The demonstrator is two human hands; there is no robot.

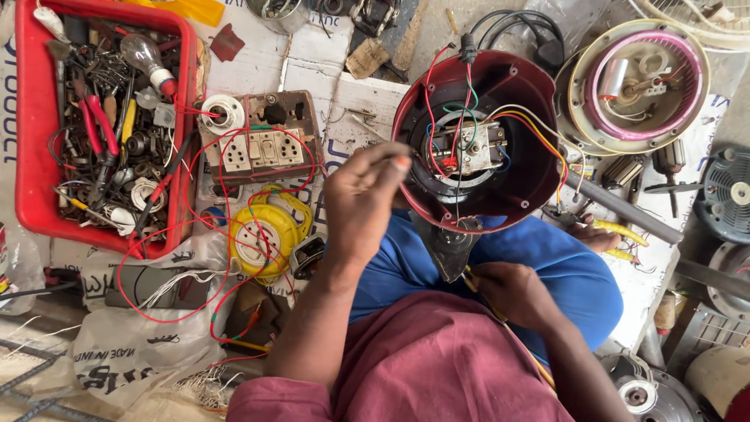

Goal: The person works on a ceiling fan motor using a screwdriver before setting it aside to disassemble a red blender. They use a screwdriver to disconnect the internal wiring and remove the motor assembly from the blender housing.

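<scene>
The person sits on the floor with a dark red fan base [516,187] turned upside down across the lap, its open underside facing up. Inside it a small switch block [469,147] sits in the middle, with red, green, yellow and white wires [519,117] looping around it.

The left hand [363,199] is raised at the near left rim of the base, fingers curled in and pinched together as if on something thin; whether it actually grips a wire I cannot tell. The right hand [512,289] is lower, close to the body under the base, closed around a yellow-handled tool [473,283] whose tip is hidden by the base.

To the left on the floor stands a brown switchboard [262,141] with sockets and switches, trailing red wire. Just below it lies a yellow extension reel [262,238]. Further left is a red tray [31,172] full of pliers, screws and a light bulb [144,56]. At the upper right lies a round motor housing [641,86] with a pink ring inside.
</scene>
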